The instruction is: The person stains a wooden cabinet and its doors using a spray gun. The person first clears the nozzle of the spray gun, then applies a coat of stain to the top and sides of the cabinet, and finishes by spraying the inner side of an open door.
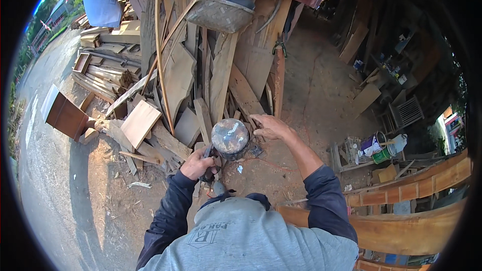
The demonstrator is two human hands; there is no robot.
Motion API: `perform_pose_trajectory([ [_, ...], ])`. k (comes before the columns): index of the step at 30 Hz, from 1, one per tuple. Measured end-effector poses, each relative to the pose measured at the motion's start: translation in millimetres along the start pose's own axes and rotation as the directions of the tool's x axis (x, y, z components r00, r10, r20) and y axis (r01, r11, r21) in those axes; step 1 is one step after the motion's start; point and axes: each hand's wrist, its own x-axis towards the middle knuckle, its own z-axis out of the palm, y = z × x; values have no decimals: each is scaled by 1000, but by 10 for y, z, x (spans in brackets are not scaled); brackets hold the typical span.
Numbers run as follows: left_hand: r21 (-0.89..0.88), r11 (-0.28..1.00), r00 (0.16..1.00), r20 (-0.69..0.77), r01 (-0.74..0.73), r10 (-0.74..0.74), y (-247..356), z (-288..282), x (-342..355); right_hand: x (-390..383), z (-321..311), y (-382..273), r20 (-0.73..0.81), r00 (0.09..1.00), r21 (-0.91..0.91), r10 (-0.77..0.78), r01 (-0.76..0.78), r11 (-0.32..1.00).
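My left hand [199,164] grips a dark object [208,173], whose exact kind I cannot make out, just lower left of a round, scuffed metal container [229,135] with a pale, speckled top. My right hand [269,127] is at the upper right of that container, fingers loosely curved and apart in front of leaning boards, with nothing clearly held; whether it touches anything is unclear. A small dark item [257,150] lies on the dirt ground below it.
Planks [221,75] and offcuts lean and lie ahead and left, under a woven basket [219,14]. A brown wooden box [65,113] is at the left, beside the road [37,160]. Right are paint buckets [371,145], long orange boards [411,188] and a dim cluttered workspace.
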Motion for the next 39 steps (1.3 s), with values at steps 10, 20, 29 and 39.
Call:
perform_pose_trajectory([
  [10,-33,990,961,-237,136,-140,-175,-244,726,1656,-1069,2088,-472,696,331,541,-429,841],
  [20,-666,541,823,-562,-513,87,40,635,754,3341,-1740,3823,-436,690,136,577,-584,801],
  [29,-371,925,821,-499,88,-278,82,995,845,3525,-1780,4243,-432,732,32,527,-572,820],
  [39,-343,937,770,-616,-68,-170,-45,1189,729,2508,-1797,2746,-609,620,772,495,319,550],
])
